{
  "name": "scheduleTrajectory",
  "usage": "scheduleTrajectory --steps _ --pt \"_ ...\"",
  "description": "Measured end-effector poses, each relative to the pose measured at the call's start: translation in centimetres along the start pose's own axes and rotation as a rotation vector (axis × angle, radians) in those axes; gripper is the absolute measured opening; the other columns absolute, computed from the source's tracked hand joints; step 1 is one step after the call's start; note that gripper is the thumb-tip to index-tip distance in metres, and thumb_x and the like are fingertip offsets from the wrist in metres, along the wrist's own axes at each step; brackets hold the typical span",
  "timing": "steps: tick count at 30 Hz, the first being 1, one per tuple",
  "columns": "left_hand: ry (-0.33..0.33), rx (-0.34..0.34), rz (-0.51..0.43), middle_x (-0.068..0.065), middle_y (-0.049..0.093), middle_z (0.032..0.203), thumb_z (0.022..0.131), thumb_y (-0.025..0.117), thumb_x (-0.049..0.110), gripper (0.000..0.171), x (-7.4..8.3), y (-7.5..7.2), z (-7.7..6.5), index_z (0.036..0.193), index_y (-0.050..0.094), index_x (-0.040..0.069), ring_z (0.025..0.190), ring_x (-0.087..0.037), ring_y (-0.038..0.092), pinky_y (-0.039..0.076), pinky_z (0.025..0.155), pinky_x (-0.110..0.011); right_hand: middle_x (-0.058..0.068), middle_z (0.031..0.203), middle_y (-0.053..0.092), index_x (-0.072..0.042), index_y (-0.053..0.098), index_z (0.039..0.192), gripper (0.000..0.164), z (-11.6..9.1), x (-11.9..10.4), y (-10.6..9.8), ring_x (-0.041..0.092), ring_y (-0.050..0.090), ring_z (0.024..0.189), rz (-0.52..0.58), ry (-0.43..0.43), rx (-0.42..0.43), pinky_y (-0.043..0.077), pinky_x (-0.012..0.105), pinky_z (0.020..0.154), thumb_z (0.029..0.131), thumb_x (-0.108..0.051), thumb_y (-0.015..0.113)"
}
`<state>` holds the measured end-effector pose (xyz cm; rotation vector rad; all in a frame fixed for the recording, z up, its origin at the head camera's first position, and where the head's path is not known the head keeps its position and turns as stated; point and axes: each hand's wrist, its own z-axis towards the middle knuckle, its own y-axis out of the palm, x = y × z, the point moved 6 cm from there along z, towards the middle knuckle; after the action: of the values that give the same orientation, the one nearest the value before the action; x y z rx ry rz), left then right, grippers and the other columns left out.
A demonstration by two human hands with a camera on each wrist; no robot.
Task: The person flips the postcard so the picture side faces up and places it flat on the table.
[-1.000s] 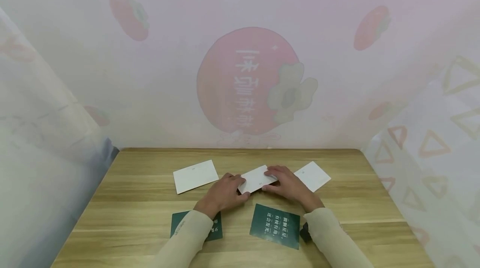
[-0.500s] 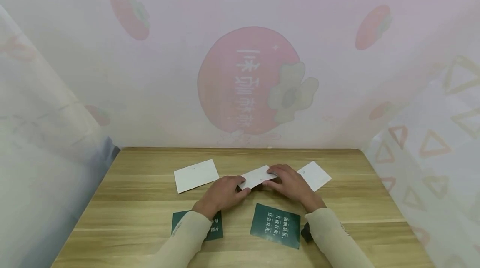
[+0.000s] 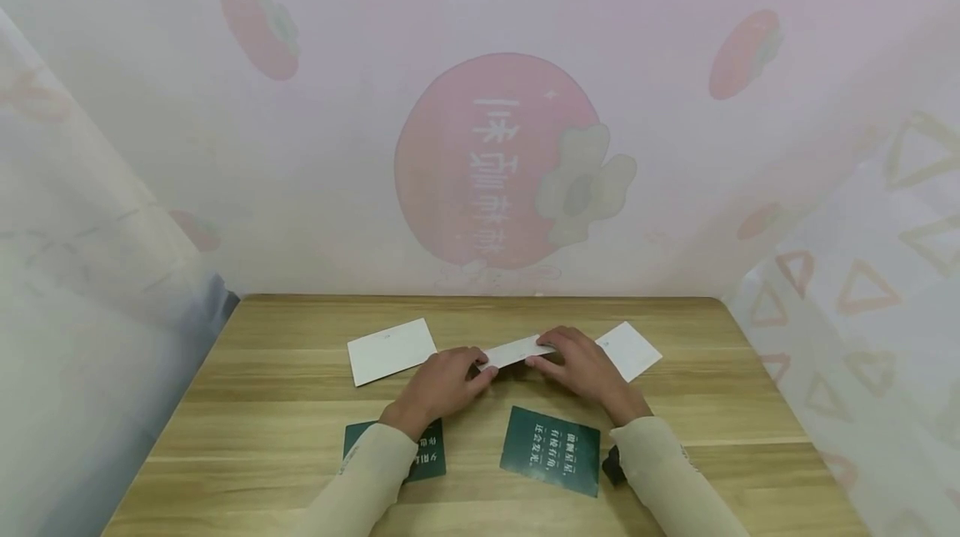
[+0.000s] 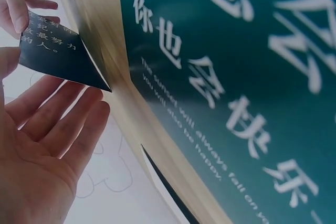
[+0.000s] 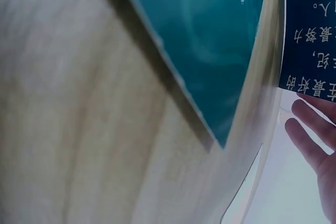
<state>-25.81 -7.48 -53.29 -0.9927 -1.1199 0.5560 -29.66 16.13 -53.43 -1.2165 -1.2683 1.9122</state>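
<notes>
Observer: What occupies the left of the figure?

Operator: On the bench [image 3: 247, 420] I see the left white card [image 3: 392, 351], flat toward the back. In front of it lies the left green card [image 3: 432, 459], partly covered by the left sleeve [image 3: 371, 470].

Observer: And the centre?

Operator: The left hand [image 3: 442, 385] pinches the left end of the held card [image 3: 513, 351], its fingers and thumb parted only by the card. The right hand [image 3: 580, 366] grips the opposite end. This card is at mid-bench, tilted, white face toward my head camera; my wrist views show its dark, lettered side. Whether an edge touches the bench, I cannot tell.

Observer: Further right?

Operator: The right green card [image 3: 551, 451], bearing white characters; just beside it, a black object [image 3: 612, 466] I cannot identify, partly hidden by the right sleeve [image 3: 663, 462]; then, farther back, the right white card [image 3: 630, 350], flat.

Observer: The count?

Operator: Five cards: three showing white, one of them grasped by both hands, and two showing green.
</notes>
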Motion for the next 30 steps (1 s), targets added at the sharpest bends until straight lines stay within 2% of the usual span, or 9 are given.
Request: scheduleTrajectory --steps 8,19,25,30 --pt "0.022 0.036 -0.012 0.001 0.079 0.110 0.111 0.062 0.043 0.033 0.3 -0.5 0.1 0.119 0.077 0.015 0.084 -0.007 0.064 0.059 0.079 -0.033 -0.001 0.129 0.073 -0.019 0.076 0.124 0.045 0.3 0.1 0.0 0.021 0.071 0.119 0.046 -0.011 0.021 0.060 0.046 0.104 0.103 -0.059 0.070" --pt "0.045 0.089 0.003 0.004 0.079 0.107 0.111 0.062 0.041 0.027 0.3 -0.7 -0.1 0.114 0.078 0.018 0.083 -0.006 0.064 0.058 0.076 -0.030 0.000 0.128 0.073 -0.019 0.075 0.122 0.039 0.2 -0.3 0.0 0.022 0.072 0.118 0.048 -0.030 0.046 0.061 0.046 0.102 0.105 -0.055 0.069" --pt "0.049 0.125 -0.014 0.003 0.081 0.112 0.111 0.063 0.041 0.027 0.4 -1.0 -0.1 0.117 0.077 0.019 0.096 -0.010 0.075 0.063 0.084 -0.035 0.001 0.131 0.073 -0.016 0.075 0.126 0.044 0.1 -0.3 -0.2 0.022 0.072 0.121 0.060 -0.040 0.062 0.061 0.046 0.104 0.107 -0.055 0.066" --pt "0.063 0.158 0.007 0.004 0.082 0.114 0.111 0.062 0.041 0.027 0.5 -1.2 -0.1 0.121 0.077 0.020 0.102 -0.013 0.079 0.065 0.086 -0.037 0.002 0.131 0.074 -0.011 0.073 0.133 0.049 0.1 -0.3 -0.3 0.021 0.074 0.117 0.083 -0.052 0.090 0.062 0.046 0.101 0.109 -0.053 0.064"
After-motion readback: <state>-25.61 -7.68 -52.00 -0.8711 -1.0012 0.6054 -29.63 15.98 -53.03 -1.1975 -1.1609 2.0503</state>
